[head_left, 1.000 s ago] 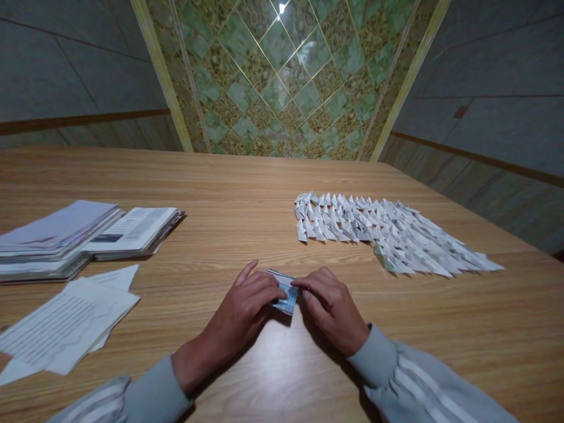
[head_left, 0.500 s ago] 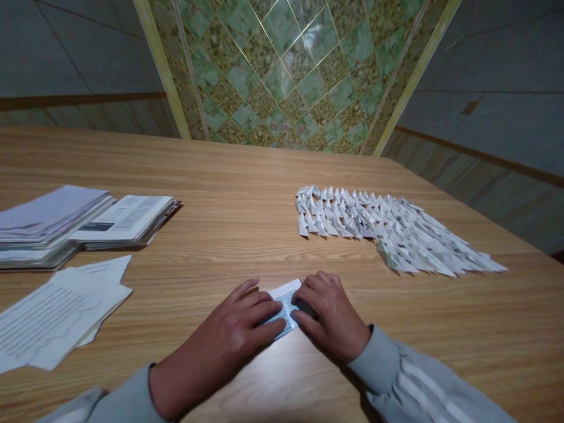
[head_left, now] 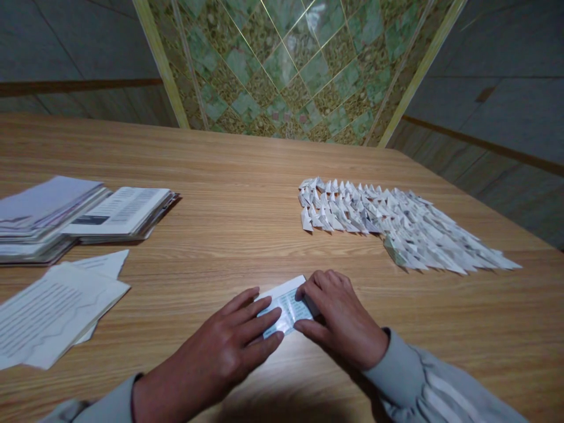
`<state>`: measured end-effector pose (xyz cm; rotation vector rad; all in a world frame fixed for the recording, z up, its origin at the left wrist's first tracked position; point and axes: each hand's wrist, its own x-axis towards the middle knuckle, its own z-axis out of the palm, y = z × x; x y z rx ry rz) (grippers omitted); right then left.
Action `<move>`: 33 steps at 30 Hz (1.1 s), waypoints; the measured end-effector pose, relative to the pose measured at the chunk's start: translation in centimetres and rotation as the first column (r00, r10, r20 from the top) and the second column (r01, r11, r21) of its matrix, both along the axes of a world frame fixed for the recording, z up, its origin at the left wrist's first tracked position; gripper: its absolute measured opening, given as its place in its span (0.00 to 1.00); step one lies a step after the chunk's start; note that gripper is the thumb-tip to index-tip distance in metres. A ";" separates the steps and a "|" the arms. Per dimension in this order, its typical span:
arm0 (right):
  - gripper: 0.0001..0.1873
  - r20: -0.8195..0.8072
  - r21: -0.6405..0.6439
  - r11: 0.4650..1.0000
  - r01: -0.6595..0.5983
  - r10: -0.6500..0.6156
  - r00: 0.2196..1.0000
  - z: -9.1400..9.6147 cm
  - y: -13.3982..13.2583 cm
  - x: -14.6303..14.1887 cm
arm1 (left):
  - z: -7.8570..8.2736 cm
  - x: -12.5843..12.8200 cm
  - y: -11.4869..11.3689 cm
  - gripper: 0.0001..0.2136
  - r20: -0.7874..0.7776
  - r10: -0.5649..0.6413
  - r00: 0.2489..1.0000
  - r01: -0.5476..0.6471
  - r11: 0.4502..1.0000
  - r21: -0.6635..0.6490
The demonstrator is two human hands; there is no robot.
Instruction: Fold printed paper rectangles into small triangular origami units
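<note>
A small folded strip of printed paper (head_left: 286, 305) lies flat on the wooden table (head_left: 247, 194) in front of me. My left hand (head_left: 224, 349) rests on its left end with fingers stretched out flat. On its right end my right hand (head_left: 339, 317) presses down, fingers bent and close together. Both hands pin the paper to the table rather than lift it.
Rows of several small folded white paper pieces (head_left: 396, 226) lie at the right. An open book on a stack of booklets (head_left: 79, 217) sits at the left, with loose printed sheets (head_left: 53, 311) nearer me. Tiled walls rise behind the table.
The paper strip was held up between my fingertips a second ago; now it lies flat under both hands. My view has tilted slightly downward.
</note>
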<state>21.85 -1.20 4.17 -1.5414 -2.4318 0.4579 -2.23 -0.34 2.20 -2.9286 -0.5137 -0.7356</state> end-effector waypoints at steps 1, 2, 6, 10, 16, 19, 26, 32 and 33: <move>0.17 -0.002 -0.004 1.000 -0.002 0.002 1.000 0.1 0.0 0.1 | 0.1 0.0 0.1 0.13 0.020 -0.007 1.000 0.007 1.000 0.002; 0.17 -0.004 -0.005 1.000 -0.002 0.002 1.000 0.1 0.1 0.2 | 0.1 0.0 0.1 0.13 0.041 -0.012 0.999 0.013 1.000 -0.002; 0.15 -0.040 0.012 1.000 -0.013 0.013 0.999 0.0 0.1 0.2 | -0.2 0.0 0.3 0.10 0.139 0.022 0.990 0.000 0.988 -0.156; 0.05 -0.142 0.013 0.993 -0.117 0.118 0.983 -0.7 -0.3 -0.4 | -0.4 0.4 0.3 0.07 0.152 0.164 0.975 -0.085 0.901 -0.426; 0.11 -0.225 -0.021 0.995 -0.094 0.087 0.971 -1.1 -0.9 -1.0 | -0.1 1.0 0.3 0.08 0.009 0.343 0.939 -0.285 0.793 -0.539; 0.04 -0.221 -0.037 0.996 -0.083 0.073 0.972 -0.7 -0.9 -1.0 | -0.2 1.4 0.5 0.08 -0.061 0.395 0.917 -0.370 0.780 -0.505; 0.08 -0.219 -0.055 0.998 -0.019 0.007 0.976 -0.8 -0.7 -1.4 | 0.2 1.9 1.2 0.07 -0.227 0.422 0.878 -0.479 0.740 -0.473; 0.08 -0.199 0.002 1.000 0.011 -0.010 0.980 -1.2 -0.8 -1.8 | 0.4 2.2 1.7 0.09 -0.313 0.420 0.852 -0.519 0.757 -0.398; 0.08 -0.187 0.016 1.000 0.016 -0.012 0.982 -1.2 -0.8 -1.9 | 0.4 2.3 1.8 0.10 -0.321 0.422 0.848 -0.523 0.764 -0.378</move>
